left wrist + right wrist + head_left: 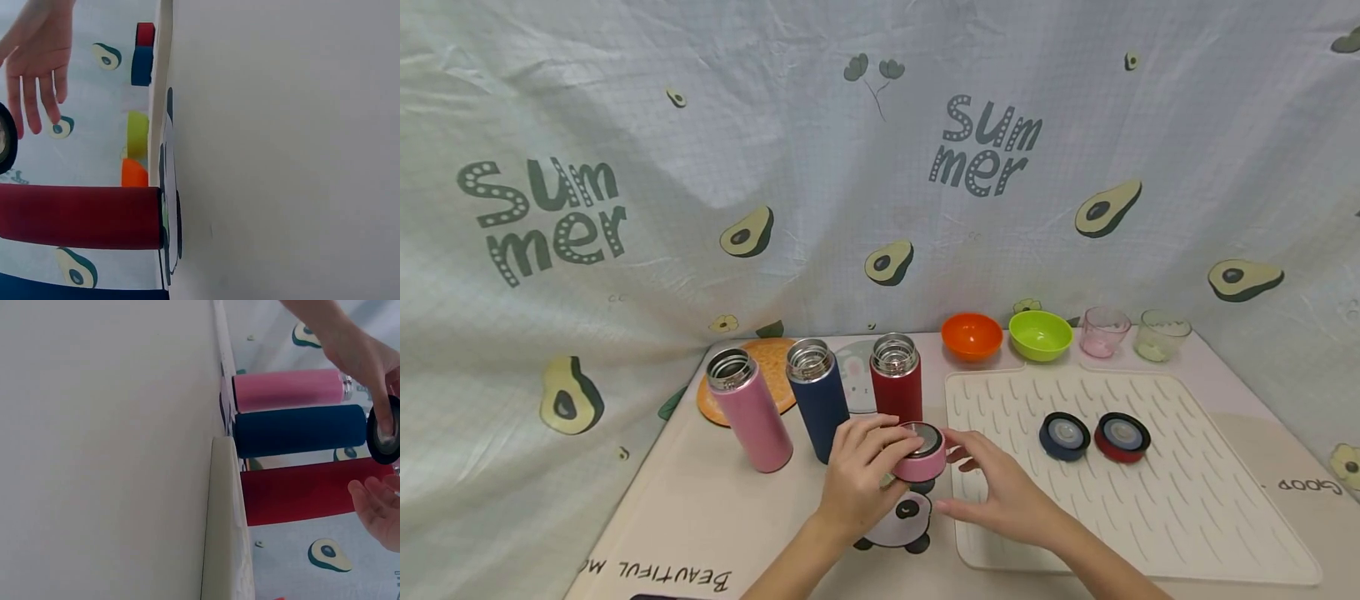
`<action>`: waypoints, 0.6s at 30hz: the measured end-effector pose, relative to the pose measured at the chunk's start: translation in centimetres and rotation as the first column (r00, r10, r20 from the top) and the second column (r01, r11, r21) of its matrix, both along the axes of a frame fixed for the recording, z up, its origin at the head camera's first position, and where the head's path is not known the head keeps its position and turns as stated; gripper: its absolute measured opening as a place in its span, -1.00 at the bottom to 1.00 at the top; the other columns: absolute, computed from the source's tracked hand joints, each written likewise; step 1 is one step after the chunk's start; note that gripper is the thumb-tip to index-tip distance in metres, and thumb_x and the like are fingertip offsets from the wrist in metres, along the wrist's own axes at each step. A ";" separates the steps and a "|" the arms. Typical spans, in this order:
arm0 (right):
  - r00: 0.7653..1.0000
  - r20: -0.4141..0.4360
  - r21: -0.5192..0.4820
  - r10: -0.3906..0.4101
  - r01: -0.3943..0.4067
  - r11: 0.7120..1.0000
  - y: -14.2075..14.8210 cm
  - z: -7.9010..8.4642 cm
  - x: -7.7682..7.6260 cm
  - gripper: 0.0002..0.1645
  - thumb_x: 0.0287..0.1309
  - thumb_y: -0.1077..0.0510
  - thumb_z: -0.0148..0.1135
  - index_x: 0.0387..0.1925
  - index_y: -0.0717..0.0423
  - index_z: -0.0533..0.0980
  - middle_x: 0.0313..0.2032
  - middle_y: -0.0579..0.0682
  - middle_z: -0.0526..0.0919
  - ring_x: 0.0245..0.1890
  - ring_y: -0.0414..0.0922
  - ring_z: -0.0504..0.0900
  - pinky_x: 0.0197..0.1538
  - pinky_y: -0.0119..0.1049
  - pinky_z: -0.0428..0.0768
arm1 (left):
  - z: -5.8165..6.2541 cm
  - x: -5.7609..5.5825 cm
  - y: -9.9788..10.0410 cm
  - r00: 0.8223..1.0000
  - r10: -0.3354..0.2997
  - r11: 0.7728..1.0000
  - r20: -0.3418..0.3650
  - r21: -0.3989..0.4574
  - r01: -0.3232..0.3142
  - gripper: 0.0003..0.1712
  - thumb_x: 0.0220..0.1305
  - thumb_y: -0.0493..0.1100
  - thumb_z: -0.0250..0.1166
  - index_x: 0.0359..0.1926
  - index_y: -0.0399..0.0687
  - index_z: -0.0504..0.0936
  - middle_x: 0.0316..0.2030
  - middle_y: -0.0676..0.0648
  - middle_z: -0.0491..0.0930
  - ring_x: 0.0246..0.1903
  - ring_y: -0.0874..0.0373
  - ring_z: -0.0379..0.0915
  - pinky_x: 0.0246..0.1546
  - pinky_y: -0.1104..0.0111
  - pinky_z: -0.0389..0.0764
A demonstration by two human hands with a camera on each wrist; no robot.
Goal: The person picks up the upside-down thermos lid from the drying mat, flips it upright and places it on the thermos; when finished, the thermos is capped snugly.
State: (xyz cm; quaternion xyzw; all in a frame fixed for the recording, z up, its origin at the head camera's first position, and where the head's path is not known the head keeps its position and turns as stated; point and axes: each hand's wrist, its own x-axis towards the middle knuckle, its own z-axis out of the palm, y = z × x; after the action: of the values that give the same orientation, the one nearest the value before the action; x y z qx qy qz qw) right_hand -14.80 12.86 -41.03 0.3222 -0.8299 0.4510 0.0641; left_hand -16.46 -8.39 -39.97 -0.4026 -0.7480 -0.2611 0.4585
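My left hand [863, 471] grips a pink bottle lid [920, 468] from its left side, fingers over the top and thumb beneath. The lid's dark-ringed grey face [377, 447] shows between the hands in the right wrist view. On the lid's other side is my right hand [996, 492], fingers spread and loosely bent, its index fingertip right at the rim. Behind the hands stand three uncapped upright bottles: pink [754, 421], blue [820, 408] and red [897, 387]. The red one is closest to the lid, its lower part hidden by my left hand in the head view.
A cream ridged mat [1150, 517] covers the table's right side, with a blue lid [1064, 435] and a red lid [1122, 437] on it. Along the back stand an orange bowl [972, 337], a green bowl [1041, 336], a pink glass [1104, 332] and a greenish glass [1161, 335].
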 end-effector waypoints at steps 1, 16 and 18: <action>1.000 0.010 -0.015 0.005 -0.005 1.000 0.0 0.1 0.0 -0.18 -0.04 -0.06 0.37 0.23 0.05 0.25 -0.03 -0.17 0.44 -0.07 -0.18 0.48 -0.08 -0.30 0.52 | 0.1 -0.1 0.0 0.998 -0.003 1.000 -0.060 -0.011 0.002 -0.77 -0.01 -0.23 0.36 -0.24 -0.06 0.66 -0.24 -0.02 0.62 -0.12 0.00 0.46 -0.09 0.17 0.40; 0.997 0.000 -0.186 0.078 -0.077 0.980 -1.6 4.2 1.6 -0.24 -0.13 0.29 0.41 0.14 0.31 0.29 -0.03 0.01 0.51 -0.08 -0.18 0.48 -0.07 -0.31 0.50 | 1.0 0.1 0.6 0.934 -0.095 0.994 -0.344 -0.089 0.068 -0.81 0.27 -0.13 0.17 -0.31 -0.04 0.69 -0.32 0.01 0.66 -0.18 0.01 0.49 -0.16 0.25 0.44; 0.997 0.011 -0.191 0.078 -0.075 0.979 -1.6 4.3 1.6 -0.25 -0.15 0.30 0.42 0.12 0.33 0.30 -0.05 0.01 0.52 -0.10 -0.19 0.49 -0.09 -0.33 0.50 | 1.0 0.1 0.6 0.933 -0.094 0.994 -0.348 -0.082 0.070 -0.82 0.27 -0.13 0.17 -0.32 -0.04 0.69 -0.32 0.00 0.66 -0.19 0.01 0.49 -0.17 0.24 0.44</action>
State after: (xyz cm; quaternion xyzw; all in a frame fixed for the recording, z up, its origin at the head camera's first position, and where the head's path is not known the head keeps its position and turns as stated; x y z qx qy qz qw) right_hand -13.21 11.22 -36.74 0.3420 -0.7705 0.5334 0.0697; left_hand -16.33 -7.77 -38.99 -0.4890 -0.6451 -0.1782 0.5595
